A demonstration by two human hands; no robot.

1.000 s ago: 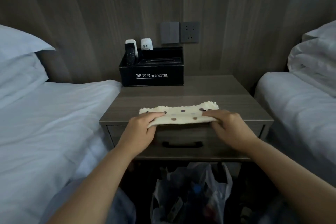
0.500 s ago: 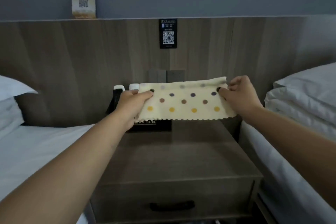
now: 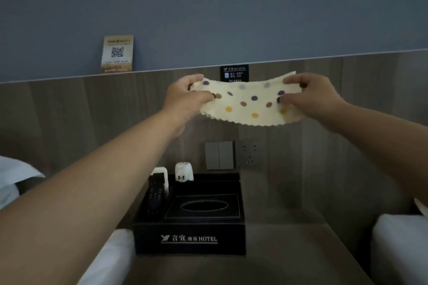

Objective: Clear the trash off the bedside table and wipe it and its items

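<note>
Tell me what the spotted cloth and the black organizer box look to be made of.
Cloth: soft woven or microfibre fabric, matte; it sags between the hands and has a zigzag-cut edge. Box: probably faux leather over board, slight sheen, a stitched-looking rim; plastic is possible.

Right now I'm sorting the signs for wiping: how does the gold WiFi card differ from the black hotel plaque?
The gold WiFi card is pale gold and stands on the ledge against the grey wall; the black hotel plaque is dark and sits on the wood panel. The card shows whole; the plaque's lower edge is hidden by the dotted cloth. Both carry print.
</note>
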